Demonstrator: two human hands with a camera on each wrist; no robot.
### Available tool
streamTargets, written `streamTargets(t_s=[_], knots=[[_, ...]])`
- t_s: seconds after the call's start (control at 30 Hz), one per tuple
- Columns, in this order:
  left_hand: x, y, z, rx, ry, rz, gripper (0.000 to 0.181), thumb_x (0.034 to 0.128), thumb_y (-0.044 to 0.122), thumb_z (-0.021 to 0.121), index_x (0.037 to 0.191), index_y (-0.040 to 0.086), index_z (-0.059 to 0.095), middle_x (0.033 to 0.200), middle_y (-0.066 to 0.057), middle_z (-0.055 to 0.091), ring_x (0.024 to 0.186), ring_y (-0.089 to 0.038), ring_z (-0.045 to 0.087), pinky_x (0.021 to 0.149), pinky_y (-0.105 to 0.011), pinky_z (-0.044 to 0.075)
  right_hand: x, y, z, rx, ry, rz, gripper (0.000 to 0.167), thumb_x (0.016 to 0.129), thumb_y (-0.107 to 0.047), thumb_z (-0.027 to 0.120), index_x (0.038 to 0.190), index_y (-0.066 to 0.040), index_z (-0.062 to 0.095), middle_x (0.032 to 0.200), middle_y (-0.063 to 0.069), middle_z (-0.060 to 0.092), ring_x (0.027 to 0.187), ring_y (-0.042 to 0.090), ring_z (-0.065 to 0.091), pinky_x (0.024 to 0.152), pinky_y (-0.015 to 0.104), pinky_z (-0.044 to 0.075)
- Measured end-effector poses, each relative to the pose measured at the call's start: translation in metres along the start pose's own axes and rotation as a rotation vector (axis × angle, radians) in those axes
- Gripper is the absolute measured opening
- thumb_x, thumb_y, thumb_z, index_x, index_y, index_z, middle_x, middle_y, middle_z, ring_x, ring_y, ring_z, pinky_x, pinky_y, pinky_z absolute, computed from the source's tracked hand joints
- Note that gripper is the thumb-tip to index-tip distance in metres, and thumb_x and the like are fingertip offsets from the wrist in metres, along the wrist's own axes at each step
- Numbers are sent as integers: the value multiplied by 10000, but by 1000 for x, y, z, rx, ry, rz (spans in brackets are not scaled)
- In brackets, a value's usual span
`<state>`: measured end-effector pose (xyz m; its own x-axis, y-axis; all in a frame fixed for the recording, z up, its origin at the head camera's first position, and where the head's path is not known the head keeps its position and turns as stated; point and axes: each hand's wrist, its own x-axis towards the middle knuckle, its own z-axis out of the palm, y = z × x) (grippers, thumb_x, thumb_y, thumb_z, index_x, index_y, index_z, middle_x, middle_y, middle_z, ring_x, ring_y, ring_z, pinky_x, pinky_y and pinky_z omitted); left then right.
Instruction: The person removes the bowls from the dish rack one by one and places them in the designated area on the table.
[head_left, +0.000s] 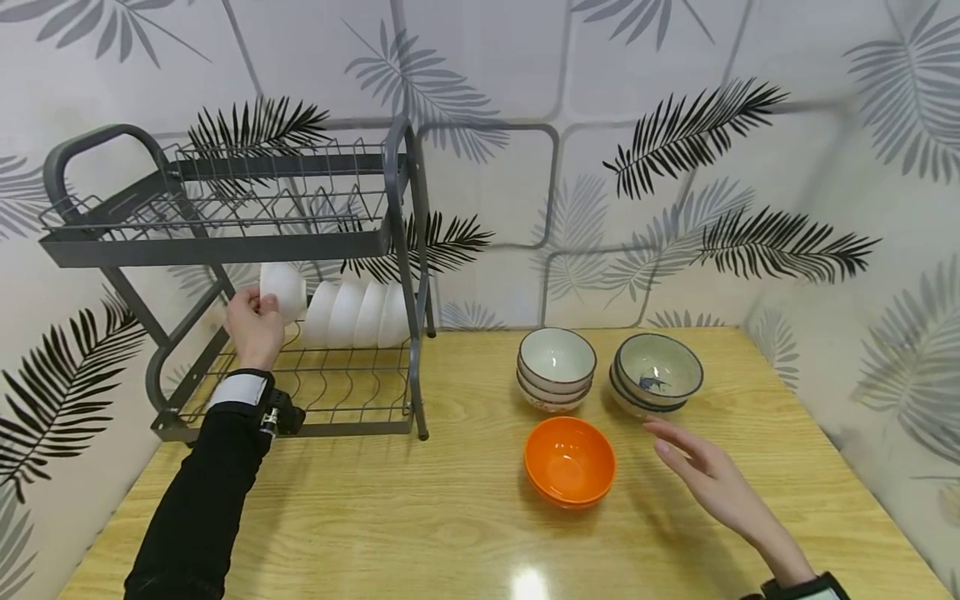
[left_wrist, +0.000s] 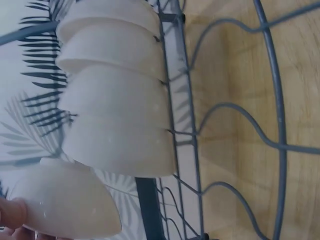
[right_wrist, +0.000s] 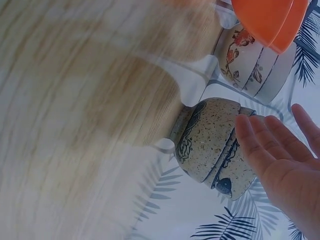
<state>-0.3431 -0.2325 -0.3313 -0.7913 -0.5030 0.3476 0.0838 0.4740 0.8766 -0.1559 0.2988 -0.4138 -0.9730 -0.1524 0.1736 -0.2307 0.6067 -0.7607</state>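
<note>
My left hand [head_left: 255, 327] pinches a white bowl [head_left: 283, 290] by its edge, inside the lower tier of a grey dish rack [head_left: 225, 247]. The left wrist view shows the held bowl [left_wrist: 67, 202] tilted, apart from a row of white bowls [left_wrist: 117, 135] standing on edge in the wires. On the table's right side, my right hand [head_left: 716, 483] hovers with straight fingers, holding nothing. Nearest to it is a stack of speckled bowls [head_left: 658, 367] with dark blue rims; the right wrist view shows their patterned sides [right_wrist: 210, 142].
Orange bowls [head_left: 570, 461] are stacked on the wooden table [head_left: 450, 533] right of its middle. Behind them stands a stack of white bowls [head_left: 557, 362] with dark rims and a floral pattern. The rack's upper tier overhangs the lower one. A leaf-patterned wall [head_left: 487, 75] closes off the back.
</note>
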Motion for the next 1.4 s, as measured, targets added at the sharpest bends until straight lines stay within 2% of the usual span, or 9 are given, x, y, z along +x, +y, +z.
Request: streamTargets(t_s=[0.1, 0.23, 0.43, 0.7, 0.93, 1.07, 1.13, 1.33, 1.4], knots=[[-3, 5, -2, -6, 23, 4, 336, 1036, 62, 439, 1302, -103, 561, 1192, -297, 640, 1039, -272, 582, 910, -322, 476, 0, -1, 0, 0, 4, -2, 402, 1080, -250, 471, 1396, -21, 566, 1473, 208, 544, 1178, -275, 364, 956, 60, 429], [-9, 10, -6, -35, 32, 23, 316, 1045, 67, 452, 1295, -94, 559, 1196, -263, 656, 915, -86, 517, 785, -160, 390, 0, -2, 0, 3, 13, -11, 410, 1080, -246, 471, 1398, -3, 559, 1468, 212, 547, 1174, -274, 374, 956, 46, 416], [-21, 14, -13, -47, 20, 54, 299, 1056, 99, 470, 1275, -76, 574, 1252, -239, 674, 904, 1, 512, 785, -150, 404, 1, -2, -1, 18, 30, -39, 395, 1078, -207, 472, 1400, 6, 553, 1436, 216, 574, 1164, -256, 416, 943, 39, 422], [-44, 21, -22, -114, -59, 112, 282, 1058, 109, 481, 1238, -94, 555, 1277, -266, 659, 863, 91, 505, 777, -124, 408, 1, -3, -3, 50, 60, -61, 417, 1079, -189, 468, 1435, 24, 508, 1482, 258, 509, 1177, -256, 409, 933, -1, 395], [-66, 28, -28, -102, -130, 181, 302, 1061, 140, 493, 1260, -78, 558, 1280, -254, 659, 894, 101, 522, 774, -70, 407, 1, -6, -4, 78, 103, -87, 443, 1069, -160, 488, 1475, 14, 460, 1517, 270, 459, 1206, -268, 381, 915, -3, 424], [-77, 30, -28, -99, -141, 232, 296, 1051, 117, 513, 1262, -83, 569, 1257, -272, 665, 870, 114, 514, 750, -48, 399, 1, -9, -4, 63, 143, -103, 446, 1054, -142, 519, 1480, -20, 468, 1520, 251, 465, 1186, -241, 428, 912, 8, 437], [-82, 31, -28, -91, -144, 259, 285, 1046, 102, 520, 1253, -86, 575, 1238, -277, 672, 860, 123, 513, 742, -46, 395, 2, -11, -4, 52, 164, -112, 451, 1045, -130, 534, 1482, -38, 471, 1528, 189, 479, 1169, -221, 461, 910, 14, 442], [-99, 35, -28, -70, -162, 324, 250, 1036, 81, 534, 1207, -94, 586, 1181, -272, 690, 866, 133, 514, 750, -45, 397, 4, -17, -4, 55, 226, -162, 468, 1017, -79, 572, 1472, -18, 478, 1437, -289, 457, 1149, -207, 495, 924, 10, 443], [-105, 37, -27, -61, -168, 348, 243, 1030, 74, 545, 1194, -98, 596, 1160, -273, 697, 866, 124, 516, 743, -46, 394, 5, -19, -3, 66, 241, -184, 471, 1010, -55, 575, 1467, -2, 477, 1425, -326, 446, 1167, -210, 488, 939, 6, 435]])
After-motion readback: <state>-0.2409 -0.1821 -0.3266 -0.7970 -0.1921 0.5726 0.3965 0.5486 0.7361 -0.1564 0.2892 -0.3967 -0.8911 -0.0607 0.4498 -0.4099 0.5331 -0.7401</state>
